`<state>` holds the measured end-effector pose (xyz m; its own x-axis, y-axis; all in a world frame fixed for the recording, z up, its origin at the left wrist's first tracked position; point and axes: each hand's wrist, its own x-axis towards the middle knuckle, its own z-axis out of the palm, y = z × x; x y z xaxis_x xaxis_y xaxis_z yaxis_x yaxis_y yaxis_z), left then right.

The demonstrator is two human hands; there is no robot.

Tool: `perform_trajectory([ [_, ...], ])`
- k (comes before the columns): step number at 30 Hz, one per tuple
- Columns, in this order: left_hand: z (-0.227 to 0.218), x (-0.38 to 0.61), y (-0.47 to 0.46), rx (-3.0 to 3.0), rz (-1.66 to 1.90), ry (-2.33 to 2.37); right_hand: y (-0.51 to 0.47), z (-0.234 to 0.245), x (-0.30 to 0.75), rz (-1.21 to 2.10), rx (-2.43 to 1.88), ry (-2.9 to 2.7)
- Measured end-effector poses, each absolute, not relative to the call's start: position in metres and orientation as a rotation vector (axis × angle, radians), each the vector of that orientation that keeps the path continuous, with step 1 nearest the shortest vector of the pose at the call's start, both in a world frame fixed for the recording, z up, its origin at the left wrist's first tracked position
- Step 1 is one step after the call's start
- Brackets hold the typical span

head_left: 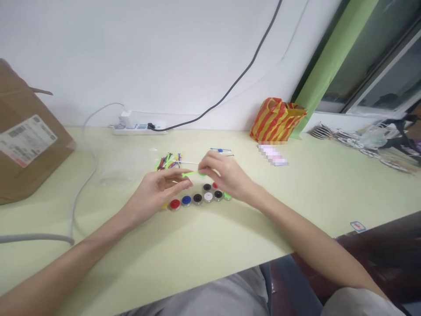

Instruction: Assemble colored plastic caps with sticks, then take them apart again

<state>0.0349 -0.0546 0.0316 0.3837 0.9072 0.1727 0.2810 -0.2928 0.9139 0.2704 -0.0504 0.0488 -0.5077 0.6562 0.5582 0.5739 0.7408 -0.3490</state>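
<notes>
Above the middle of the table, my left hand [159, 188] holds a thin lime-green plastic piece [188, 174] near its fingertips. My right hand [223, 172] is closed in a pinch on a green part [201, 174] close beside it; whether the two are one piece I cannot tell. Under the hands stand several small round pieces with coloured tops, among them a red one [175, 204], a blue one [186, 200], a white one [208, 197] and a black one [198, 199]. Behind my left hand lies a pile of thin coloured plastic pieces [169, 160].
Blue and white thin pieces [220, 151] lie behind my right hand. A cardboard box [29, 145] stands at left, near a grey cable [74, 210]. Along the wall are a power strip [138, 129] and a striped bag [278, 120]. A small card [358, 226] lies at the front edge.
</notes>
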Motion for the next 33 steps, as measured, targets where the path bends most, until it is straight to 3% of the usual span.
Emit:
perform_trajectory([
  [10, 0.030, 0.030, -0.055, 1.897, 0.829, 1.011, -0.012, 0.041, 0.326, 0.195, -1.549, -2.537],
  [19, 0.034, 0.032, -0.057, 1.865, 0.865, 1.014, -0.018, 0.044, 0.318, -0.017, -1.489, -2.446],
  [25, 0.035, 0.035, -0.058, 1.873, 0.859, 1.018, -0.040, 0.048, 0.289, 0.392, -1.097, -2.582],
  [33, 0.032, 0.033, -0.053, 1.930, 0.979, 1.042, -0.031, 0.024, 0.280, 0.152, -1.050, -2.591],
])
